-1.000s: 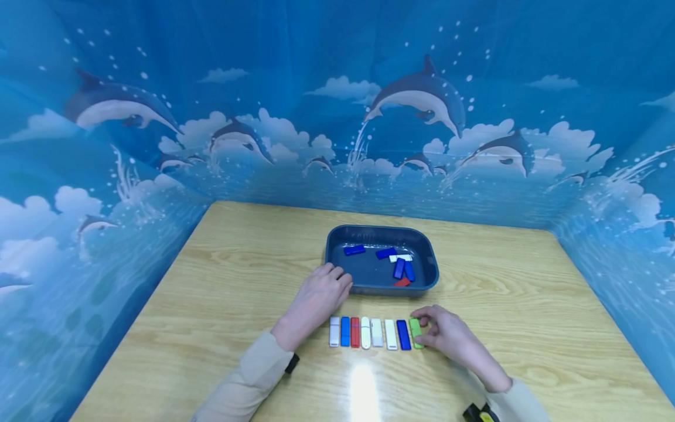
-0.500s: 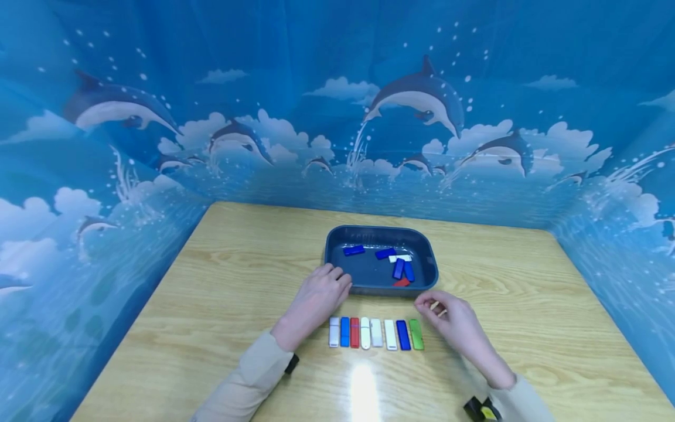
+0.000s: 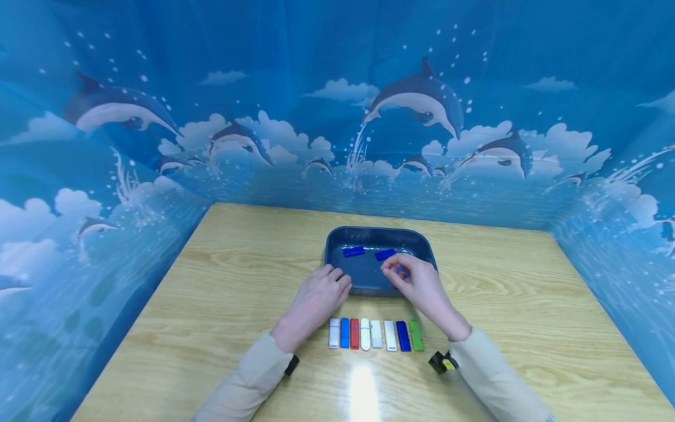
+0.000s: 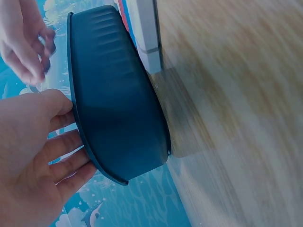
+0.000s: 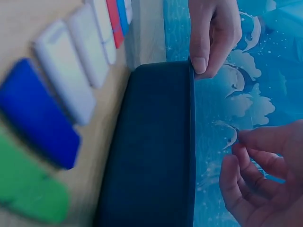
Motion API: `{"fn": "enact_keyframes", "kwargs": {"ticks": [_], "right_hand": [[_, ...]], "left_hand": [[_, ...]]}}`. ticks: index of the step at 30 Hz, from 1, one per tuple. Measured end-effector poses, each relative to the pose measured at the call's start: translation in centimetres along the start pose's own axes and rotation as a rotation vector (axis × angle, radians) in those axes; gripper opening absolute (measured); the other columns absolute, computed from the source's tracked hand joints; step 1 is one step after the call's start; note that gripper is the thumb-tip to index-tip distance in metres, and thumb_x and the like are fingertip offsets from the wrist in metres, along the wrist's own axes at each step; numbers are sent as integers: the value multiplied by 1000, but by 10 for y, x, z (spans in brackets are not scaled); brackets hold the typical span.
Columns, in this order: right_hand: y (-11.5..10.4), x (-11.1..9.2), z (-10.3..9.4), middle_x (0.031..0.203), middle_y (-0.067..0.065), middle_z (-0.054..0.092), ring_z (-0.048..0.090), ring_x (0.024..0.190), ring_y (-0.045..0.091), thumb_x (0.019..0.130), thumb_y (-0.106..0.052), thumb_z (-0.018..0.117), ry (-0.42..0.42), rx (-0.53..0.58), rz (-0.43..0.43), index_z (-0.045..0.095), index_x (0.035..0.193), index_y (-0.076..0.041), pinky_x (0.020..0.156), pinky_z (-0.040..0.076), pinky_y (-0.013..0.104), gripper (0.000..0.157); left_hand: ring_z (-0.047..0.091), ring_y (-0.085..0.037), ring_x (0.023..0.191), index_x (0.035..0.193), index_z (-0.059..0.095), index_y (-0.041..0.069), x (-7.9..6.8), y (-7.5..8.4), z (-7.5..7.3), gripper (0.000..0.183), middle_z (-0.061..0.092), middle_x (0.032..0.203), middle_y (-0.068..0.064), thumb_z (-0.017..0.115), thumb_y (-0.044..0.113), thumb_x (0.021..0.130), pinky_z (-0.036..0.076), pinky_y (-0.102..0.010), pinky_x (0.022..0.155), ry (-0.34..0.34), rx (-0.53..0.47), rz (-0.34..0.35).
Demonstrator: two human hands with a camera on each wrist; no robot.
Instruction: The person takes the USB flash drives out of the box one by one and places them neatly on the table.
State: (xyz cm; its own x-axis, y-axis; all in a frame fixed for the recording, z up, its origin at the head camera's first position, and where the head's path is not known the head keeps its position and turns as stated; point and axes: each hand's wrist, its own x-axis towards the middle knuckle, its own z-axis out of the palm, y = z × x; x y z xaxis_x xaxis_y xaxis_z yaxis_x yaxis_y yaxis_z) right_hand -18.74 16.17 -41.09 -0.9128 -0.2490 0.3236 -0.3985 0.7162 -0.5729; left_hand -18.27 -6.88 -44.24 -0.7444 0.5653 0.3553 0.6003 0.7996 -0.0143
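Note:
In the head view my left hand [image 3: 321, 291] holds the near left rim of a dark blue plastic tray [image 3: 340, 234]; the left wrist view shows thumb and fingers at the tray's edge. My right hand [image 3: 419, 285] hovers over the tray's right part, its fingers bent with nothing seen between them. Two blue USB sticks [image 3: 354, 251] lie in the tray's far part. Other blue pieces show through the gap below the right fingers; the hand hides the rest there. In front of the tray stretches a row of USB sticks, from a silver one [image 3: 334, 333] to a green one [image 3: 416, 335].
The row on the wooden table [image 3: 253, 246] also has blue, red and white sticks, set side by side just before the tray. A dolphin-printed blue curtain [image 3: 337, 193] encloses the table at the back and sides.
My right hand has let go of the green USB stick at the row's right end and moved forward and left over the tray. The left hand has stayed on the rim.

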Motion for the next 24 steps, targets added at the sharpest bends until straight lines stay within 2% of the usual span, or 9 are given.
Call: {"fn": "enact_keyframes", "kwargs": {"ticks": [5,10,15,19,24], "right_hand": [[-5,27,11,93,0,70,63,75,12,97,-15,70,-61,-9,7,74,102,-12,62,52,26,7],[-9,51,25,102,4,68,63,80,16,98,-14,69,-170,-93,24,73,111,-10,65,52,32,15],[-8,67,44,116,10,67,66,101,27,98,-15,68,-243,-192,9,70,122,-7,83,56,44,25],[-6,77,58,133,15,63,60,122,34,100,-14,64,-308,-238,-12,64,132,-5,101,50,52,33],[-2,85,69,147,17,53,50,136,35,103,-4,53,-407,-244,-36,56,142,-4,110,43,53,38]], "left_hand": [[59,-14,88,107,74,18,1,-1,0,20,71,98,2,57,28,105,53,-27,82,-28,21,-3],[58,-14,87,106,74,18,1,-2,1,20,71,99,2,57,28,105,53,-27,81,-21,34,5],[56,-14,85,104,74,18,0,-2,0,19,71,97,2,58,28,104,52,-25,78,-2,42,13],[57,-14,86,104,74,18,0,-2,0,18,71,98,2,59,28,104,53,-26,80,1,40,11],[59,-14,87,103,74,18,0,-1,2,17,72,98,1,60,27,103,53,-28,82,24,39,16]]}}
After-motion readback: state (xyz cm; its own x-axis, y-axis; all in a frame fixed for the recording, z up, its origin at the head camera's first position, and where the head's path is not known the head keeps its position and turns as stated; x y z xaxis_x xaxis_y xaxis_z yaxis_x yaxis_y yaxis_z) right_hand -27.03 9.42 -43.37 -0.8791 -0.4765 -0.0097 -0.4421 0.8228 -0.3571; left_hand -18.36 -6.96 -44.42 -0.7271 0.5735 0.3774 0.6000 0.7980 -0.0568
